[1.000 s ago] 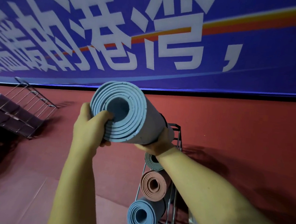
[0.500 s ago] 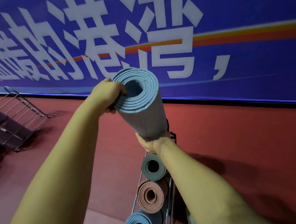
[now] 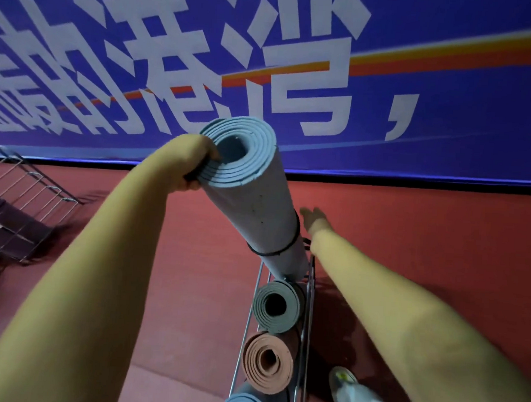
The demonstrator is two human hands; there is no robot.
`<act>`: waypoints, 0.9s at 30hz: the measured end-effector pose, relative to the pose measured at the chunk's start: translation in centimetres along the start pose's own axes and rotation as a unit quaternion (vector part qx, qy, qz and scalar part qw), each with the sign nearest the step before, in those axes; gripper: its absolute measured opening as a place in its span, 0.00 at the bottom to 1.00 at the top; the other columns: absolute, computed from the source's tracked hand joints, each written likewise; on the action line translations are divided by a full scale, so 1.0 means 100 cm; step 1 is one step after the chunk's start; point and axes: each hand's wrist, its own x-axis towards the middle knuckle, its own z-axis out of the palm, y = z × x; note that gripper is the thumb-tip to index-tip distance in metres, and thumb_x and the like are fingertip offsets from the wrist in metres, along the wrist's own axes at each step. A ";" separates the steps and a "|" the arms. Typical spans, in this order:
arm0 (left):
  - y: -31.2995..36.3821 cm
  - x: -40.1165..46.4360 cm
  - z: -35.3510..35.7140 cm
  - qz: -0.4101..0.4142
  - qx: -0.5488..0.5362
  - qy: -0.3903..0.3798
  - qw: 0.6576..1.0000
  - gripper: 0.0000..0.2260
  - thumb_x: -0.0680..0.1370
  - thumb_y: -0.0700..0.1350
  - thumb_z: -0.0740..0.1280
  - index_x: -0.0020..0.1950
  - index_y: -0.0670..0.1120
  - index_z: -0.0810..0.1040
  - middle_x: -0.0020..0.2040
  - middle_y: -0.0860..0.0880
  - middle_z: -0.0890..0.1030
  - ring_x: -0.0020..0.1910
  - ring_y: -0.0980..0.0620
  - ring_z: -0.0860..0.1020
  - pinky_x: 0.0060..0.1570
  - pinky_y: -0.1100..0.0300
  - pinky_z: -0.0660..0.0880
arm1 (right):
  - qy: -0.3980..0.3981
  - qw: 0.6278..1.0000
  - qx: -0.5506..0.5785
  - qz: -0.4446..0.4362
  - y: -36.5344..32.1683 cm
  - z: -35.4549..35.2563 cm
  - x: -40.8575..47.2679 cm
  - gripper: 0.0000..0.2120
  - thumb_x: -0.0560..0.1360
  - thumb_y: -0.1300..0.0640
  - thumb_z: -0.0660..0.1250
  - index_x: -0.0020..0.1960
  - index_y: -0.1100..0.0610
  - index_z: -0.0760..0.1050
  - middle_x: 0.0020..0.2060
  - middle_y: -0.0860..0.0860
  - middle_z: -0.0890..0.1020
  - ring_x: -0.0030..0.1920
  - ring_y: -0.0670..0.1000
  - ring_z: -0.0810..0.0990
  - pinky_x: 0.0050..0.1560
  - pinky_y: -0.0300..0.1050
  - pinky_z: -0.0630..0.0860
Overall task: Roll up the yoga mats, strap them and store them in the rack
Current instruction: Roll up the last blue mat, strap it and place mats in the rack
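Blue rolled mat (image 3: 252,200), strapped, stands tilted at frame centre, lower end entering the rack (image 3: 309,296) top. Left hand (image 3: 195,165) grips its upper rim; right hand (image 3: 314,219), fingers spread, holds nothing beside it. Lower the mat level above the grey roll (image 3: 278,307).

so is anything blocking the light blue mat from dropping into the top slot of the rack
Nothing visible blocks it. The light blue mat, gripped at its upper end by the left hand, already has its lower end at the top of the wire rack, above the grey mat. The right hand is off to the side.
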 end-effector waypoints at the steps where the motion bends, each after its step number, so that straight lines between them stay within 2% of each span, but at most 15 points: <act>1: -0.003 0.004 -0.003 -0.007 -0.002 0.008 1.000 0.04 0.74 0.41 0.61 0.41 0.43 0.70 0.31 0.46 0.70 0.26 0.51 0.66 0.26 0.64 0.62 | -0.025 0.999 -0.015 -0.017 -0.009 0.003 -0.003 0.25 0.78 0.39 0.56 0.70 0.51 0.67 0.63 0.50 0.73 0.64 0.55 0.71 0.64 0.46 0.65; 2: -0.006 0.007 -0.004 -0.010 -0.006 0.019 1.000 0.04 0.74 0.42 0.62 0.41 0.43 0.70 0.31 0.46 0.70 0.25 0.51 0.66 0.26 0.64 0.62 | -0.057 0.998 -0.021 -0.024 -0.013 0.010 0.002 0.31 0.72 0.29 0.53 0.63 0.49 0.73 0.59 0.49 0.77 0.61 0.55 0.73 0.65 0.48 0.66; 3: -0.009 0.010 -0.004 -0.007 -0.013 0.030 0.999 0.04 0.73 0.43 0.63 0.42 0.43 0.70 0.31 0.46 0.70 0.25 0.51 0.66 0.25 0.64 0.62 | -0.060 0.996 -0.041 -0.042 -0.010 0.016 0.019 0.42 0.63 0.20 0.50 0.62 0.49 0.76 0.58 0.50 0.79 0.61 0.55 0.75 0.66 0.51 0.66; 4: -0.013 0.012 -0.002 0.003 -0.023 0.042 0.999 0.05 0.72 0.44 0.64 0.43 0.43 0.70 0.31 0.46 0.70 0.24 0.50 0.66 0.23 0.64 0.63 | -0.069 0.995 -0.044 -0.058 -0.003 0.025 0.039 0.49 0.56 0.17 0.48 0.61 0.49 0.76 0.60 0.53 0.78 0.61 0.57 0.75 0.66 0.54 0.67; 7: -0.030 0.014 0.001 0.031 -0.038 0.077 0.996 0.07 0.69 0.46 0.66 0.39 0.45 0.69 0.29 0.46 0.70 0.24 0.49 0.66 0.23 0.63 0.63 | -0.082 0.988 -0.090 -0.097 0.022 0.040 0.086 0.42 0.59 0.23 0.47 0.59 0.48 0.75 0.62 0.56 0.77 0.59 0.59 0.76 0.63 0.58 0.69; 10: -0.055 0.012 -0.004 0.015 -0.044 0.081 0.996 0.07 0.66 0.46 0.66 0.35 0.45 0.71 0.28 0.46 0.70 0.25 0.49 0.66 0.23 0.62 0.63 | -0.062 0.977 -0.175 -0.109 0.001 0.040 0.016 0.38 0.66 0.29 0.48 0.65 0.52 0.71 0.64 0.58 0.75 0.60 0.60 0.74 0.63 0.56 0.69; 13: -0.068 0.013 -0.014 -0.032 -0.042 0.075 0.996 0.06 0.66 0.46 0.66 0.39 0.44 0.74 0.33 0.44 0.73 0.30 0.47 0.70 0.29 0.59 0.67 | -0.059 0.957 -0.258 -0.116 -0.011 0.046 -0.002 0.30 0.77 0.38 0.48 0.70 0.57 0.67 0.67 0.60 0.70 0.64 0.61 0.71 0.64 0.50 0.67; 15: -0.066 0.017 -0.023 -0.041 -0.032 0.056 0.997 0.06 0.67 0.44 0.66 0.40 0.43 0.74 0.32 0.44 0.72 0.28 0.48 0.68 0.28 0.60 0.66 | -0.069 0.934 -0.321 -0.142 -0.016 0.049 0.007 0.32 0.75 0.36 0.46 0.66 0.57 0.71 0.65 0.60 0.73 0.62 0.61 0.73 0.62 0.51 0.69; 17: -0.056 0.025 -0.030 -0.019 0.017 0.041 0.999 0.06 0.67 0.43 0.66 0.38 0.42 0.73 0.28 0.44 0.70 0.23 0.49 0.65 0.24 0.62 0.62 | -0.103 0.910 -0.375 -0.146 -0.014 0.047 0.045 0.34 0.68 0.35 0.46 0.59 0.54 0.75 0.58 0.61 0.78 0.54 0.61 0.78 0.57 0.56 0.76; 19: -0.045 0.031 -0.032 0.019 0.071 0.040 0.997 0.06 0.68 0.44 0.67 0.38 0.41 0.74 0.27 0.43 0.70 0.21 0.48 0.65 0.23 0.61 0.62 | -0.139 0.894 -0.404 -0.132 -0.022 0.042 0.036 0.25 0.72 0.41 0.50 0.57 0.55 0.74 0.55 0.61 0.79 0.49 0.62 0.81 0.46 0.59 0.80; 21: -0.034 0.039 -0.032 0.067 0.105 0.035 0.992 0.07 0.68 0.45 0.68 0.42 0.43 0.76 0.33 0.44 0.76 0.27 0.47 0.72 0.28 0.58 0.70 | -0.144 0.890 -0.412 -0.130 -0.038 0.036 -0.003 0.18 0.80 0.50 0.51 0.60 0.58 0.72 0.56 0.60 0.77 0.48 0.62 0.80 0.37 0.52 0.80; 22: -0.030 0.042 -0.031 0.088 0.108 0.024 0.990 0.08 0.69 0.46 0.68 0.44 0.44 0.76 0.37 0.45 0.78 0.32 0.47 0.75 0.33 0.56 0.74 | -0.137 0.893 -0.413 -0.116 -0.041 0.033 -0.010 0.18 0.81 0.51 0.50 0.61 0.60 0.71 0.56 0.60 0.77 0.47 0.60 0.79 0.33 0.45 0.75; 24: -0.031 0.046 -0.027 0.118 0.078 -0.016 0.990 0.11 0.67 0.48 0.70 0.47 0.47 0.77 0.42 0.46 0.81 0.39 0.49 0.78 0.42 0.53 0.77 | -0.130 0.902 -0.402 -0.087 -0.040 0.020 -0.003 0.19 0.81 0.52 0.49 0.62 0.61 0.70 0.53 0.59 0.78 0.43 0.56 0.78 0.33 0.39 0.67; 26: -0.038 0.043 -0.019 0.133 -0.032 -0.064 0.989 0.17 0.61 0.48 0.71 0.50 0.50 0.77 0.44 0.44 0.82 0.40 0.48 0.80 0.43 0.52 0.77 | -0.128 0.908 -0.388 -0.090 -0.037 0.008 0.007 0.16 0.81 0.54 0.52 0.61 0.60 0.71 0.53 0.56 0.78 0.44 0.54 0.79 0.41 0.44 0.73; 27: -0.043 0.041 -0.013 0.135 -0.121 -0.087 0.980 0.20 0.61 0.45 0.71 0.52 0.51 0.77 0.45 0.43 0.82 0.41 0.47 0.80 0.43 0.52 0.77 | -0.116 0.914 -0.376 -0.096 -0.034 0.002 0.015 0.14 0.81 0.53 0.54 0.60 0.58 0.72 0.57 0.55 0.77 0.50 0.53 0.78 0.48 0.50 0.74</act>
